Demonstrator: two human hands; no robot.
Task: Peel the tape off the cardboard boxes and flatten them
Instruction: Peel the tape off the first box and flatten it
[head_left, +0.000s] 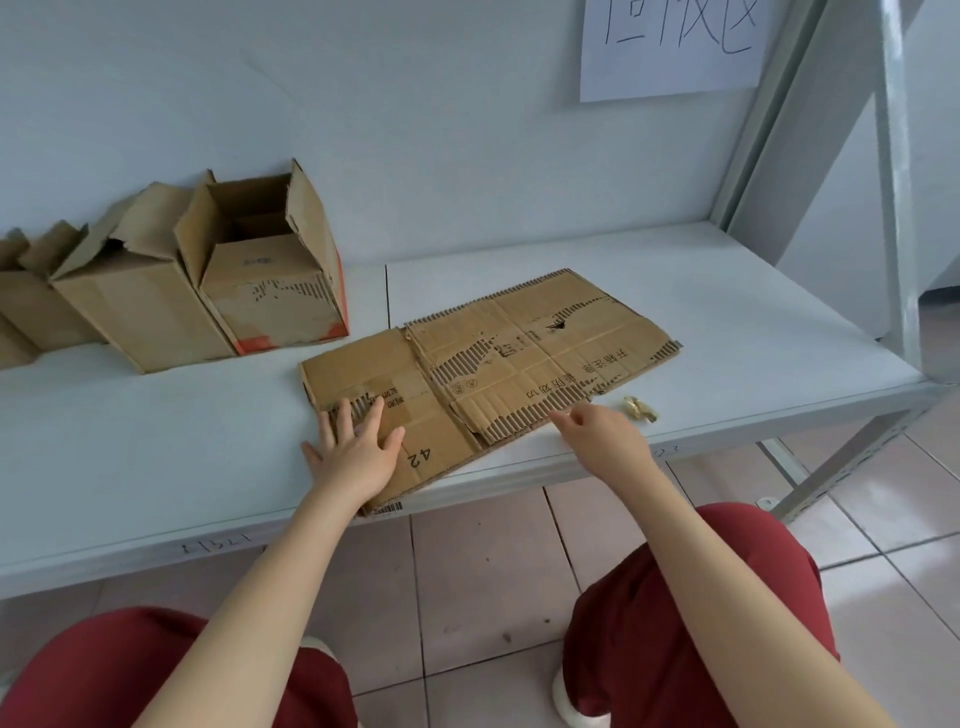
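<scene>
A flattened cardboard box (524, 358) lies on the white shelf (156, 441), its near corner overhanging the front edge. Its surface is torn where tape has come off. My left hand (353, 449) presses flat on its near left part with fingers spread. My right hand (597, 436) hovers at the cardboard's near edge with fingers loosely curled and holds nothing that I can see. A small crumpled ball of tape (640, 408) lies on the shelf just right of that hand. At the back left stand upright open boxes, the nearest (270, 275) with orange-red tape at its base, another (135, 291) beside it.
More box parts (26, 291) run off the left edge. A paper sign (675, 47) hangs on the back wall. A grey metal upright (896, 182) and brace frame the shelf's right end. My red-trousered knees are below, over a tiled floor (483, 571).
</scene>
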